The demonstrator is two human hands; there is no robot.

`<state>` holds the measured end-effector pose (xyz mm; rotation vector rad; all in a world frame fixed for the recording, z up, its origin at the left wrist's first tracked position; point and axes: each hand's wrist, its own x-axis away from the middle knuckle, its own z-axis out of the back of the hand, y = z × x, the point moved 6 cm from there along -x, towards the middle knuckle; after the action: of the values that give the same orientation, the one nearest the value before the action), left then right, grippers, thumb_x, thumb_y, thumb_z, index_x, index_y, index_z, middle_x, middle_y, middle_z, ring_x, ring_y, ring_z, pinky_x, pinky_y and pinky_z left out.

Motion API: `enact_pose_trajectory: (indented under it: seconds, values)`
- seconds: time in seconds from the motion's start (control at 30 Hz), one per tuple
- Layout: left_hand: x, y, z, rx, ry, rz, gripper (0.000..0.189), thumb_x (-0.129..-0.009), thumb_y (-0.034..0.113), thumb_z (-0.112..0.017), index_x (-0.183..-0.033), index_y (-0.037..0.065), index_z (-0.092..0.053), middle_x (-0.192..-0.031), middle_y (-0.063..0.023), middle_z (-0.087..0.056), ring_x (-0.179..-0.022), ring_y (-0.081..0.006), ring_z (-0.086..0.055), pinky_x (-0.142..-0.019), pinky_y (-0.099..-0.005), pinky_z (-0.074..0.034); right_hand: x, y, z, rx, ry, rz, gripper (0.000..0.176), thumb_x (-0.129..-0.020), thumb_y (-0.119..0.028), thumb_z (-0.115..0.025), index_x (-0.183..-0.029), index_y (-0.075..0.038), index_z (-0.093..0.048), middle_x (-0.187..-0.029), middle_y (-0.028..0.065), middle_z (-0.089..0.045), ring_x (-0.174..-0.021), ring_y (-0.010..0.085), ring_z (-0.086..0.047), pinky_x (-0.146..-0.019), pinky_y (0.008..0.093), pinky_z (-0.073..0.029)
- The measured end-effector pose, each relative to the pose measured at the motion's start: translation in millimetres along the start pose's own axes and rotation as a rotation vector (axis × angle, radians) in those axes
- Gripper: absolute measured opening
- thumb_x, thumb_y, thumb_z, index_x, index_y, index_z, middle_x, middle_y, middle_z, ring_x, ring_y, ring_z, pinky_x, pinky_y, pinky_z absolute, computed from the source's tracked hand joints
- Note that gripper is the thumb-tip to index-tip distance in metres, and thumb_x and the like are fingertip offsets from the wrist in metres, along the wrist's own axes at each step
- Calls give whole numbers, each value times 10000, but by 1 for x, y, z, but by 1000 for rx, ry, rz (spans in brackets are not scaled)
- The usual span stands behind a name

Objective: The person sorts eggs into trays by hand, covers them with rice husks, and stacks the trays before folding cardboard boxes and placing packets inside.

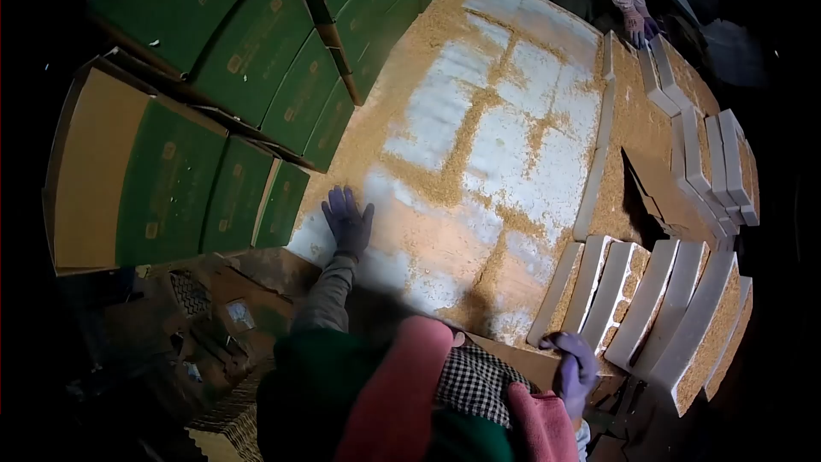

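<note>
My left hand [349, 221], in a purple glove, lies with spread fingers on a broad pale surface [522, 137] covered in patches of tan, sawdust-like grains. It is just right of the lowest stacked green cartons. My right hand [577, 370], also in a purple glove, is at the near right edge of that surface. Its fingers are curled beside the near end of a light grey slab-like piece [558, 291] with a grainy tan face. What those fingers hold, if anything, is hidden.
Green cartons [248, 51] form a tall stack on the left. Several more grey-edged pieces [658, 299] stand in rows at right, near a brown cardboard flap [663, 192]. Another person's gloved hands [637, 26] touch pieces at the far right. Cardboard scraps [231, 291] lie lower left.
</note>
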<state>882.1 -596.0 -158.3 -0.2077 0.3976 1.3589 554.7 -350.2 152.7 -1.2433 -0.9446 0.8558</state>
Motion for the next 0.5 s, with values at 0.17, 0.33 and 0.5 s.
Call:
enact_pose_trajectory:
  seconds: [0.17,0.33,0.5]
  values:
    - [-85,9,2,264,-141,-8,763,-831,371,-619,-1397,5,-259,-1407,-289,-268,-1306,-423,-271,-1077,-515,-202,-45,255,-148,980,-797,479,474,-790,-283,-598,-1216,-94,-511,-1264,136,-492,-1184,337,-454,-981,457,-384]
    - [-185,49,-55,365,66,-15,627,-870,328,-574,-1326,-37,-348,-1364,-282,-338,-1262,-388,-343,-1048,-472,-270,-118,209,-251,906,-956,646,524,-795,-368,-523,-1233,-81,-509,-1286,128,-477,-1237,311,-401,-1028,512,-315]
    - [-153,304,-53,1120,-923,-445,555,-939,482,-364,-1360,121,-388,-1419,-151,-344,-1343,-292,-261,-1126,-412,-113,-199,297,-201,1056,-667,182,463,-904,-337,-440,-1275,-61,-465,-1329,151,-428,-1265,308,-356,-1056,429,-287]
